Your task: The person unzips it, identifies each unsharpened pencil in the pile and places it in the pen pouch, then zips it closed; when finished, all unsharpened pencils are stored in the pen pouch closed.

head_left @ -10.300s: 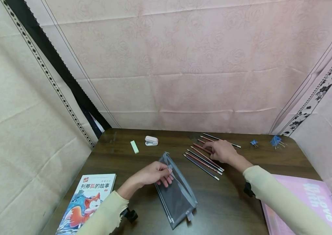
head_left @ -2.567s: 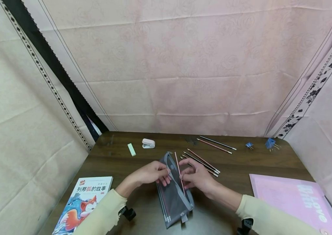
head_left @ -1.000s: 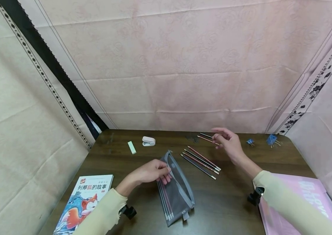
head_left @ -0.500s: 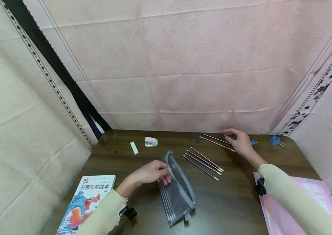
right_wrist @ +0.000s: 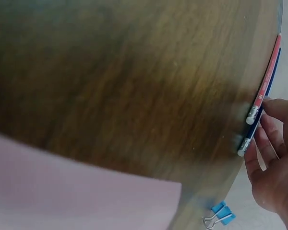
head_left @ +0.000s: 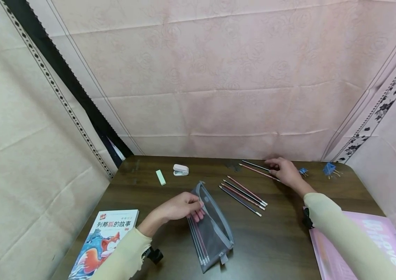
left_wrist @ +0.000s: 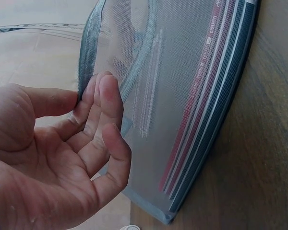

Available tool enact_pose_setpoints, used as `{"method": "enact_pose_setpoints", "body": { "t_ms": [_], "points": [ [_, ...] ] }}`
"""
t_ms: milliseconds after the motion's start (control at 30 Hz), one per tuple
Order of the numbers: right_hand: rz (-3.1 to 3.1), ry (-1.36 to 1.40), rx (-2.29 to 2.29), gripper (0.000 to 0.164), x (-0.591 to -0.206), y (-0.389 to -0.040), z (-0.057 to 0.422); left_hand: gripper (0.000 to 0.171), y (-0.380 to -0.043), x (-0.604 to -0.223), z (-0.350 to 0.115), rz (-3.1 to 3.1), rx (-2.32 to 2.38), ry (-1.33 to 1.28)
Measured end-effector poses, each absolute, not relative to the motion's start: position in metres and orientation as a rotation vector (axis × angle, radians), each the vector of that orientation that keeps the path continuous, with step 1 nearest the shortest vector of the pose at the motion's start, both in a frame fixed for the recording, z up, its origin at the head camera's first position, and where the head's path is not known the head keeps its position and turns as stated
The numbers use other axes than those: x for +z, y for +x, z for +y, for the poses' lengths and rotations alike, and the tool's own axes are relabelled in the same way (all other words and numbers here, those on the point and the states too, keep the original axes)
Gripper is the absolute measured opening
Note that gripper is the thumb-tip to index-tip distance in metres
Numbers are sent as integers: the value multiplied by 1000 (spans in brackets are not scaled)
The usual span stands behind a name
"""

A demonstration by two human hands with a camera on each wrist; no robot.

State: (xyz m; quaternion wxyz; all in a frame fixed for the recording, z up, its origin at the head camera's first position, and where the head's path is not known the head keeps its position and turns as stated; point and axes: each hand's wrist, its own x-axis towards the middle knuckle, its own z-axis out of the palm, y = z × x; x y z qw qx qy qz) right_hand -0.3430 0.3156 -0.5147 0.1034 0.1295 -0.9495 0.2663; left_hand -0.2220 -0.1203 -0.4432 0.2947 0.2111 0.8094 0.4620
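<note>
On the brown wooden worktop (head_left: pixel 268 249), a grey mesh pouch (head_left: pixel 213 238) lies between a white-and-blue paperback book (head_left: pixel 101 241), left, and four thin red and dark pencils (head_left: pixel 242 196), right.

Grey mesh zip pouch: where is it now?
In the head view, the grey mesh zip pouch lies low near centre, pinched by the left hand, below and left of the loose red and dark pencils.

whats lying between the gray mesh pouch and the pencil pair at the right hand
Four pencils lie roughly side by side on the tabletop between the mesh pouch and that pencil pair; the head view shows it.
</note>
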Motion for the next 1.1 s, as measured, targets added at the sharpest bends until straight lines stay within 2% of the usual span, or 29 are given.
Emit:
{"method": "enact_pose_setpoints", "body": {
  "t_ms": [633, 1100],
  "points": [
    [-3030, 490, 853, 47, -498, -357, 313, 32, -223, -444, -117, 2153, 1216, 560],
    [-3106, 469, 788, 43, -496, -358, 312, 29, -222, -443, -119, 2156, 1213, 565]
  ]
}}
